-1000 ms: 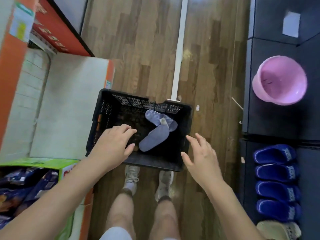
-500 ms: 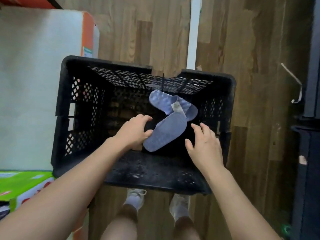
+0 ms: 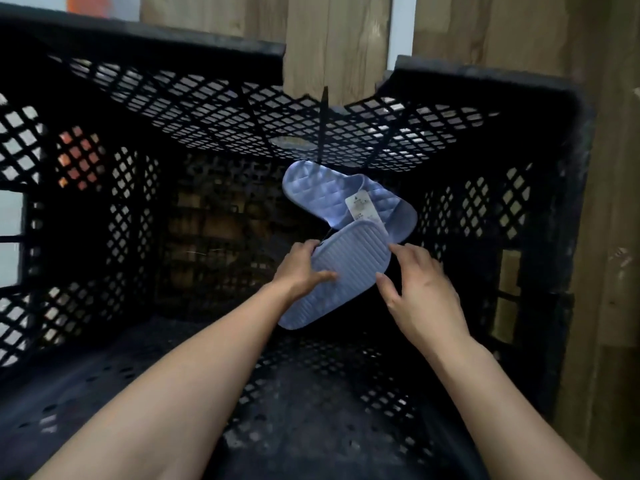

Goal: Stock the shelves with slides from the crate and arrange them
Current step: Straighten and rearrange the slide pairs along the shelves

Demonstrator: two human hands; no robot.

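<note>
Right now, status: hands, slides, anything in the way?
Left hand grips sole-up slide; right hand touches its edge. Second slide, tagged, partly under it in crate. Nothing seen blocking the lift.

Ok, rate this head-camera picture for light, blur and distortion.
Head view: dim inside the black perforated plastic crate, its floor nearly lost in shadow; light shows through the mesh walls; the pale blue ribbed-sole rubber slide is the brightest thing; the print on the white tag is too blurred to read; wide-angle bowing curves the crate rim and stretches the forearms.
</note>
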